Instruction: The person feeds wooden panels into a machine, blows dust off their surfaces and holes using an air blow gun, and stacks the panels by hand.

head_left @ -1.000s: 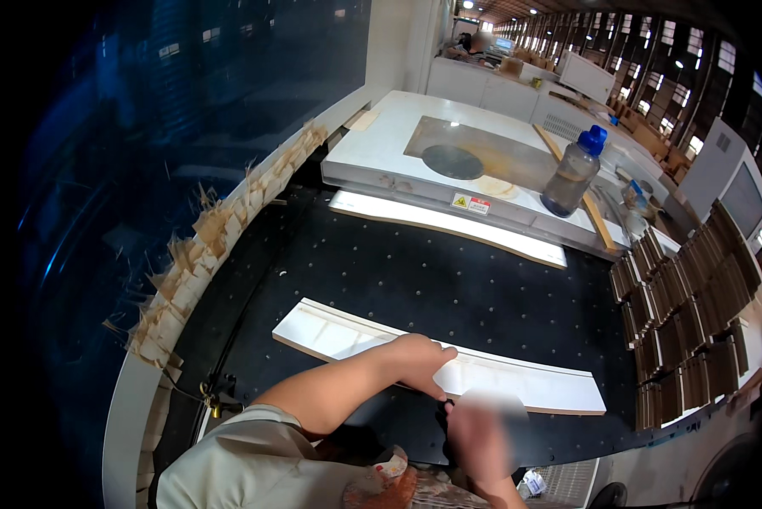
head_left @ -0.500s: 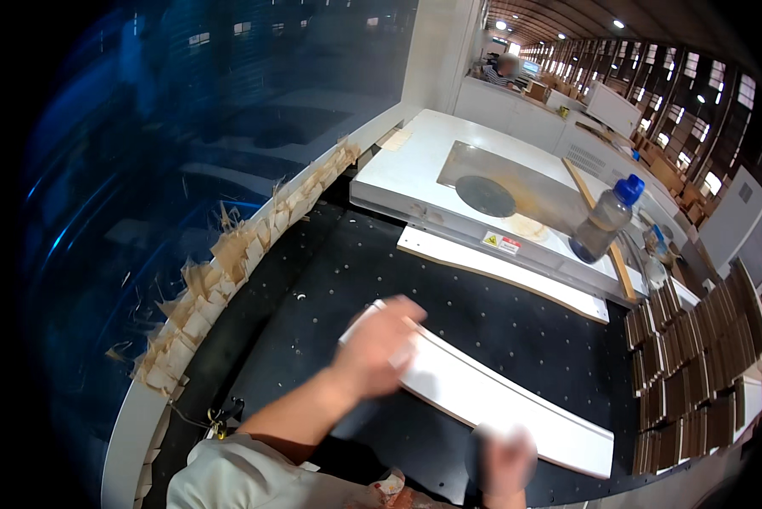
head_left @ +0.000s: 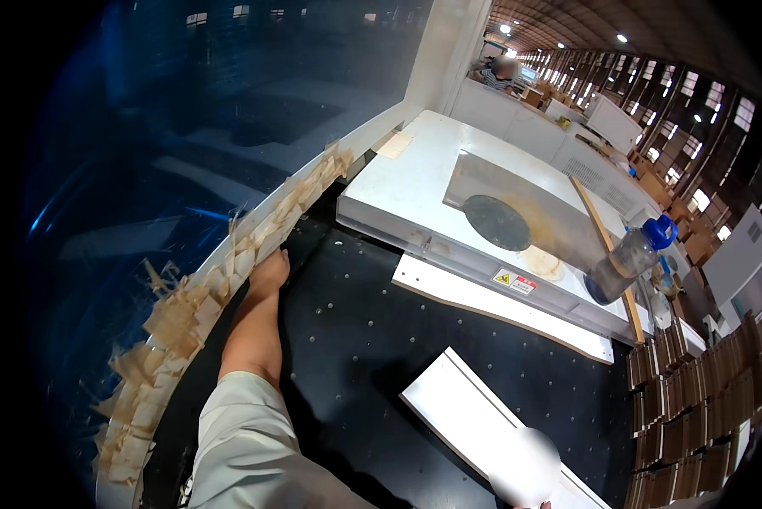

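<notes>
My left hand [head_left: 270, 270] reaches to the left edge of the black table, right under the torn tape strips. Its fingers are mostly hidden there, so I cannot tell what they touch. A long white board [head_left: 457, 407] with a grooved edge lies slantwise at the lower right, its far end pointing left. Just a sliver of my right hand [head_left: 544, 506] shows at the lower edge of the view, against this board; a pale blurred patch covers the area beside it. Farther off, a second white board [head_left: 499, 307] with a curved edge rests along the machine's white housing.
The black table [head_left: 338, 339] is dotted with small studs. Tan tape strips [head_left: 186, 314] fringe the dark blue glass [head_left: 313, 76]. On the white housing [head_left: 398, 182] stand a blue-capped bottle [head_left: 631, 263] and a wooden strip [head_left: 597, 216]. Stacked boards [head_left: 695, 399] line the right; a person sits far back.
My left hand has let go of the near white board and moved left to the taped edge. That board has shifted nearer and to the right, with my right hand at it.
</notes>
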The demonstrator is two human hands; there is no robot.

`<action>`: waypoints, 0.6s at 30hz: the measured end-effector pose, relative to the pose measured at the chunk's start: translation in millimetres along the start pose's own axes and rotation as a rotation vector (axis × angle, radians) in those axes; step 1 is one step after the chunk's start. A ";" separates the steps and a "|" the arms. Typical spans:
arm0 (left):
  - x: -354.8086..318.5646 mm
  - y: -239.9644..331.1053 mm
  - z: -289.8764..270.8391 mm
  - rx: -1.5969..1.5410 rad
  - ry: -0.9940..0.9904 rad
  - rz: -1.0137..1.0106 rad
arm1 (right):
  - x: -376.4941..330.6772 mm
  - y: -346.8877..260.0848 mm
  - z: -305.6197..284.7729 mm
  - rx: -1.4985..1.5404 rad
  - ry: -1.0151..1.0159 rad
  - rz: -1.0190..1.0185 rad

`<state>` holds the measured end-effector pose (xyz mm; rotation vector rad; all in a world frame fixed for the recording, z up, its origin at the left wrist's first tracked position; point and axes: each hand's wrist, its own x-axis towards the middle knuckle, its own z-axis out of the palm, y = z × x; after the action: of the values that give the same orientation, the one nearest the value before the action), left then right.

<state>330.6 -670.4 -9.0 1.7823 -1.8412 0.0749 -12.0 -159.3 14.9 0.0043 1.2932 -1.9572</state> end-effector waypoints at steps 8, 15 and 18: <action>15.6 -7.4 71.7 -0.056 0.178 -0.004 | -31.0 -16.6 5.4 0.429 0.133 -0.040; -69.6 84.3 -36.9 0.204 -0.321 0.347 | -77.2 -19.3 -41.0 0.568 0.170 -0.251; -151.8 172.8 -85.4 -0.123 -0.591 0.501 | -71.5 -19.9 -68.8 0.500 0.179 -0.445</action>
<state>191.9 -478.8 56.1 1.2980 -2.6121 -0.4081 -0.8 -59.3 25.5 0.1530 0.9294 -2.6757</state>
